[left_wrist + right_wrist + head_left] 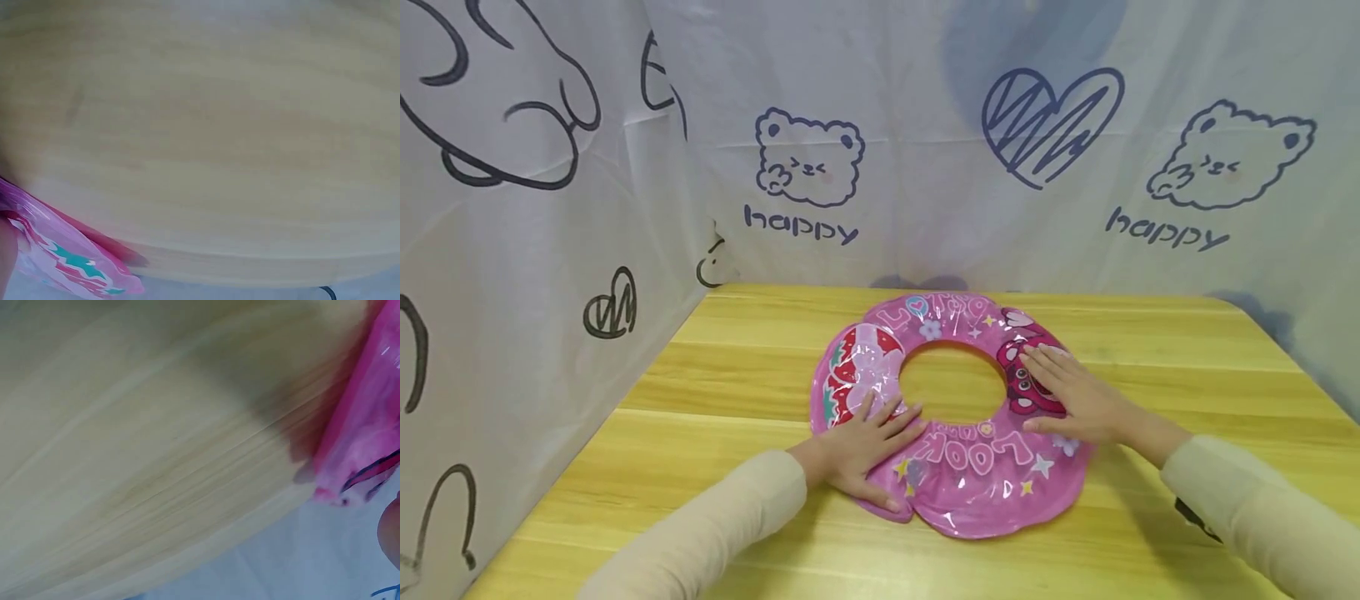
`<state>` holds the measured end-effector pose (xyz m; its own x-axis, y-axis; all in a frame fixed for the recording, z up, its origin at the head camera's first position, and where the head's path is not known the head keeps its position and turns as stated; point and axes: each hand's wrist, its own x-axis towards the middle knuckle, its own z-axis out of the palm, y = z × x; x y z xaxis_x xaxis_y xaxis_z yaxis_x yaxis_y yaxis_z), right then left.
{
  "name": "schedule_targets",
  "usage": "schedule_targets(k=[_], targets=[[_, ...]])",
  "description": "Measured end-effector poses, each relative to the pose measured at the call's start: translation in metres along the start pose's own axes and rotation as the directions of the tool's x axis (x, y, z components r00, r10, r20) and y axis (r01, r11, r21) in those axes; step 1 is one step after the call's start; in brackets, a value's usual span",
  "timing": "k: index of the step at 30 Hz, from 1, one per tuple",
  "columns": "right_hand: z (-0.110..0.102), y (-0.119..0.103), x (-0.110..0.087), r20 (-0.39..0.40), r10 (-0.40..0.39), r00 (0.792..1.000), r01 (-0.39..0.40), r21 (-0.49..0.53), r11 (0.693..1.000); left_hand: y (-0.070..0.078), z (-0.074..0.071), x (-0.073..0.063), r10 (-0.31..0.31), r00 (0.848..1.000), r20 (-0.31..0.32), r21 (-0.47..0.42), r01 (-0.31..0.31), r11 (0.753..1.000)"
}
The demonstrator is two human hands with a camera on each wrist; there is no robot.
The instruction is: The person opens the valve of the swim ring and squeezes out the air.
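A pink inflatable swim ring lies flat on the wooden table, printed with strawberries, a dark pink bear and the word LOOK. Its surface is creased and glossy. My left hand rests with spread fingers on the ring's near left part, below the strawberries. On the right side my right hand lies over the bear print, fingers straight. In the left wrist view a strawberry-printed edge of the swim ring shows at lower left. The right wrist view has the ring's pink side at its right edge, with a fingertip beside it.
The wooden table has its far edge against a white cloth printed with hearts, bears and the word happy. Another cloth hangs along the left side. A dark band shows under the right sleeve.
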<state>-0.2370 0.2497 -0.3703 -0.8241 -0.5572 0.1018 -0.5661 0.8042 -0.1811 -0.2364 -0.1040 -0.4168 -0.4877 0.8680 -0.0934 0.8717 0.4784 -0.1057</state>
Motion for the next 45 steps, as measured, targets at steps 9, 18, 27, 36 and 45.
schedule_targets(k=[9, 18, 27, 36, 45], targets=[[0.012, 0.016, -0.003, 0.032, 0.042, 0.999, -0.042, -0.011, 0.999, -0.007, -0.004, -0.005, 0.027, 0.999, -0.025, 0.071, -0.025, 0.997], [0.032, 0.023, -0.007, 0.063, 0.026, 0.998, -0.025, -0.008, 1.0, -0.011, -0.004, -0.006, 0.005, 0.999, -0.052, -0.082, -0.009, 0.997], [0.041, 0.017, -0.007, 0.082, 0.052, 0.995, -0.05, -0.023, 0.999, -0.011, -0.002, -0.004, -0.079, 0.991, -0.111, -0.276, 0.046, 0.96], [0.043, 0.009, -0.01, -0.052, -0.037, 0.998, 0.027, -0.188, 0.982, -0.009, -0.009, -0.008, -0.079, 0.984, -0.159, -0.28, 0.032, 0.96], [0.042, -0.003, -0.018, -0.137, -0.207, 0.969, 0.205, -0.026, 0.978, -0.005, -0.012, -0.013, -0.102, 0.982, -0.158, -0.307, 0.049, 0.95]])
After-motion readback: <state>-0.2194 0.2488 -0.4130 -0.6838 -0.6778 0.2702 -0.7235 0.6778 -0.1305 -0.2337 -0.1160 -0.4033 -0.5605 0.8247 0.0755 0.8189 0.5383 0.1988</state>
